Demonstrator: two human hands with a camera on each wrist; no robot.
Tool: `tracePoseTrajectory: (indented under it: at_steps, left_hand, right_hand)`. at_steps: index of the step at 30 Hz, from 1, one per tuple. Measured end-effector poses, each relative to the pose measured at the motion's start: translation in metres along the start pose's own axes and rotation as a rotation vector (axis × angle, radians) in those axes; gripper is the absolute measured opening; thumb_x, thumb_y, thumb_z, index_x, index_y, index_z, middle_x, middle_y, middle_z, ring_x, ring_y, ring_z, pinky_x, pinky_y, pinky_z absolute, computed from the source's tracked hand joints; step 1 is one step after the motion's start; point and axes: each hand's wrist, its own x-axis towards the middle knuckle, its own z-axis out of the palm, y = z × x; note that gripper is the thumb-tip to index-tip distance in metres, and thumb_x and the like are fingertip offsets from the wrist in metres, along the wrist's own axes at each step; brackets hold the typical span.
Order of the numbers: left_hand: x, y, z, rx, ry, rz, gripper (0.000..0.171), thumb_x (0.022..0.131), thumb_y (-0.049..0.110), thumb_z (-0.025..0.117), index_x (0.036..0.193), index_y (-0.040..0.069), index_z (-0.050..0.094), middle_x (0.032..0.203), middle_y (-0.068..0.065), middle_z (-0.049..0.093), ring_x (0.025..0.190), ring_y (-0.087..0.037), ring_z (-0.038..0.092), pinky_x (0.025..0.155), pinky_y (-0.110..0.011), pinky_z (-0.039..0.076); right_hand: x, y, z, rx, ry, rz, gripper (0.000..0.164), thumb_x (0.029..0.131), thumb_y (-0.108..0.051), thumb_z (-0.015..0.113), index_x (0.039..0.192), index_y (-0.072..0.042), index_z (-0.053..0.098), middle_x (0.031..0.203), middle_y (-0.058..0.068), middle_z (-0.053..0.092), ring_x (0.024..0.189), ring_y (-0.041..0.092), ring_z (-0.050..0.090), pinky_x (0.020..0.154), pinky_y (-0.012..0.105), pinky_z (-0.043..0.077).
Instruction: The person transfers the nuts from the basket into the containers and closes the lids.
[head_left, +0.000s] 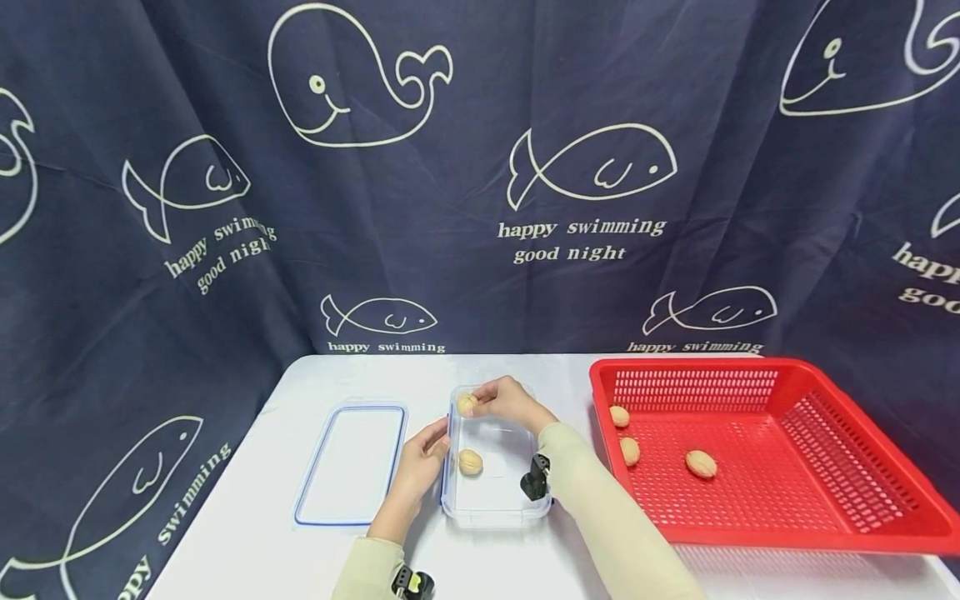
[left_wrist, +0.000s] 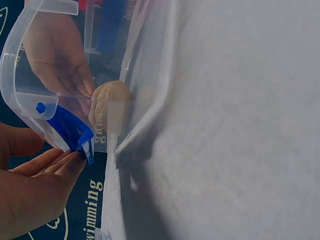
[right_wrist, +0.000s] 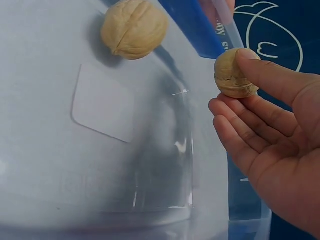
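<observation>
A clear plastic food container [head_left: 498, 521] with blue latches stands on the white table. At its far left corner my right hand [head_left: 510, 402] pinches a walnut [right_wrist: 231, 75] between thumb and fingertips. The left wrist view shows this walnut through the clear wall. Another walnut [head_left: 470, 462] lies on the container floor, nearer to me. My left hand [head_left: 422, 458] grips the container's left side, its fingertips against a blue latch [left_wrist: 72, 130]. Exactly where the left thumb touches is hard to see.
A clear lid with a blue seal [head_left: 306, 500] lies flat on the left of the table. To the right stands a red perforated basket [head_left: 780, 533] holding three walnuts [head_left: 701, 464]. A dark printed curtain [head_left: 480, 192] hangs behind the table.
</observation>
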Motion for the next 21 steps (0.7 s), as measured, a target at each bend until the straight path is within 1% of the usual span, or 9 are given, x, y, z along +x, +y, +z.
tracePoseTrajectory:
  at_steps: [5, 10, 16, 21]
  left_hand:
    - [0.001, -0.001, 0.0, 0.001, 0.0, -0.002, 0.041, 0.099, 0.008, 0.049, 0.138, -0.004, 0.045, 0.139, -0.023, 0.049, 0.131, -0.036, 0.044, 0.11, -0.045, 0.037]
    - [0.002, -0.002, 0.0, 0.001, -0.003, -0.011, 0.041, 0.1, 0.008, 0.048, 0.139, -0.004, 0.045, 0.14, -0.023, 0.048, 0.131, -0.036, 0.044, 0.11, -0.045, 0.037]
    - [0.001, -0.001, 0.0, 0.008, -0.001, 0.003, 0.041, 0.1, 0.008, 0.049, 0.138, -0.006, 0.044, 0.139, -0.025, 0.048, 0.129, -0.037, 0.046, 0.109, -0.046, 0.039]
    - [0.0, -0.001, 0.0, 0.018, 0.005, -0.009, 0.041, 0.099, 0.008, 0.049, 0.138, -0.004, 0.046, 0.138, -0.025, 0.049, 0.128, -0.036, 0.048, 0.108, -0.044, 0.039]
  right_hand:
    - [0.001, 0.004, 0.003, -0.02, -0.003, 0.015, 0.031, 0.077, -0.012, 0.08, 0.102, 0.003, 0.072, 0.09, 0.01, 0.073, 0.078, 0.014, 0.066, 0.077, 0.028, 0.056]
    - [0.001, 0.009, 0.005, -0.05, -0.012, 0.027, 0.029, 0.076, -0.015, 0.081, 0.099, 0.002, 0.073, 0.085, 0.007, 0.073, 0.074, 0.011, 0.062, 0.071, 0.025, 0.055]
    - [0.0, 0.01, 0.01, -0.051, -0.022, 0.045, 0.029, 0.076, -0.012, 0.081, 0.098, 0.003, 0.072, 0.085, 0.007, 0.073, 0.072, 0.01, 0.061, 0.068, 0.022, 0.054]
    - [-0.002, 0.01, 0.011, -0.062, -0.026, 0.043, 0.028, 0.075, -0.008, 0.081, 0.099, 0.005, 0.072, 0.085, 0.009, 0.073, 0.072, 0.011, 0.062, 0.068, 0.023, 0.055]
